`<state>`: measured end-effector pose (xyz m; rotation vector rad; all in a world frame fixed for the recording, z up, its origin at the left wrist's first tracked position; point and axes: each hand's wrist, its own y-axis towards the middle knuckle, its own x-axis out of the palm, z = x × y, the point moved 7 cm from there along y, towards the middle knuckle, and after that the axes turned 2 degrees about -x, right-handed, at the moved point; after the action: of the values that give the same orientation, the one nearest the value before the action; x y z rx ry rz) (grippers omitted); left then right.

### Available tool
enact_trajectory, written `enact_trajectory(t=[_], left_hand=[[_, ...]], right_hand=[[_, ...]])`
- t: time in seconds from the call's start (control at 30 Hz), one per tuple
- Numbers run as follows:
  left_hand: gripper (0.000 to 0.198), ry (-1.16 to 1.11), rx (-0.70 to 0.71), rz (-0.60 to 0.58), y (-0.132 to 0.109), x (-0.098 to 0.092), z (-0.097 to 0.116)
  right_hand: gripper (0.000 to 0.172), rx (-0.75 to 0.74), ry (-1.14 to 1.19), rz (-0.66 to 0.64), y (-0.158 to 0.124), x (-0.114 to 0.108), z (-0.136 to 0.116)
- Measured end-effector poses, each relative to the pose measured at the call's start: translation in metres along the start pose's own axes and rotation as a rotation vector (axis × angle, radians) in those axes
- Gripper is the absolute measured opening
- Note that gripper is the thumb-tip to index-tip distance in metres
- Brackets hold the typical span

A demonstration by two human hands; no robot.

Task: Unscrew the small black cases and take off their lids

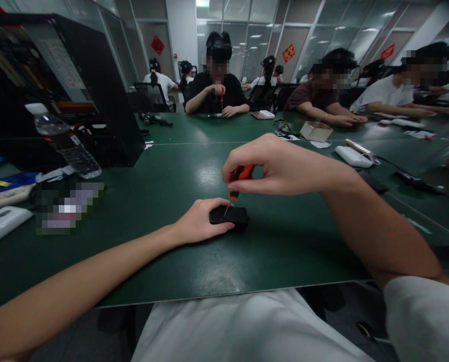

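A small black device [235, 217] lies on the green table [277, 251] in front of me. My left hand [199, 221] is closed around its left end and holds it down. My right hand [281, 165] hovers just above, fingers pinched on an orange-handled screwdriver [238, 177]. The screwdriver stands nearly upright, its thin metal tip touching the top of the black device.
A black computer case [70, 90] and a lying water bottle [68, 143] stand at the left, with white devices [2, 223] near the left edge. Several other people sit across the table. A white device [354, 156] and small box [315, 130] lie at the right.
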<state>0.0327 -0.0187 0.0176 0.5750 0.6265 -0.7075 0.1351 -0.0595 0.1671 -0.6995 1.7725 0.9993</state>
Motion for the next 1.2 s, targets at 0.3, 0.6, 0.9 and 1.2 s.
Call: enact_trajectory(t=[0.3,0.6,0.9,1.2], left_hand=[[0.039,-0.017,0.011,0.002,-0.001,0.0,0.001],[0.041,-0.01,-0.011,0.002,0.0,0.001,-0.002],[0.043,-0.006,0.009,-0.003,-0.001,0.002,-0.003],[0.04,-0.005,0.006,-0.013,0.0,0.002,-0.002]], right_hand=[[0.007,-0.007,0.03,0.001,0.002,0.002,0.004],[0.007,0.014,0.029,-0.02,0.001,0.003,0.002],[0.007,-0.043,0.044,-0.032,0.002,0.006,-0.001],[0.028,-0.129,-0.013,-0.065,-0.005,0.008,-0.013]])
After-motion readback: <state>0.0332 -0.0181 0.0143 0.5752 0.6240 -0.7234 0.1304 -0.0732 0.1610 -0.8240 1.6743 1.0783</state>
